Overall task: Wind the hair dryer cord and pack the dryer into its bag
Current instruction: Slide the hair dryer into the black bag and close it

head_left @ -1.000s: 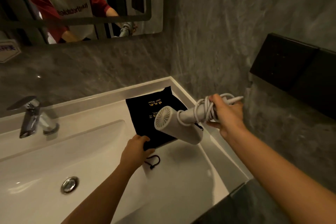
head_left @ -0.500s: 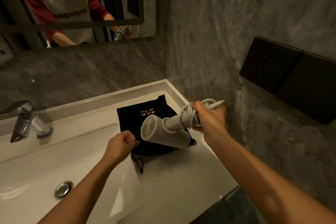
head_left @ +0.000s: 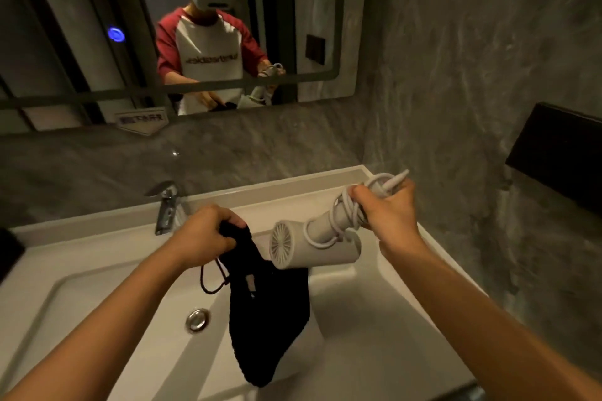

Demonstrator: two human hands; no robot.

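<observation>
My right hand point(head_left: 389, 215) grips the handle of a white hair dryer point(head_left: 314, 246), with the white cord point(head_left: 348, 208) wound round that handle and the plug end poking out above my fingers. The dryer's barrel lies level, its round grille facing left. My left hand point(head_left: 203, 233) pinches the top edge of a black drawstring bag point(head_left: 268, 319), which hangs limp in the air over the basin, just left of and below the dryer. The bag's drawstring point(head_left: 211, 280) loops loose under my left wrist. The bag's mouth is bunched in my fingers.
A white washbasin point(head_left: 81, 290) fills the foreground, with a chrome drain point(head_left: 197, 319) and a chrome faucet point(head_left: 166, 208) at the back. A mirror point(head_left: 81, 26) hangs above. The grey stone wall on the right carries a black box point(head_left: 560, 153).
My left hand has lifted the black bag off the counter so it now hangs over the basin. My right hand still holds the dryer, close beside the bag. The view has swung left.
</observation>
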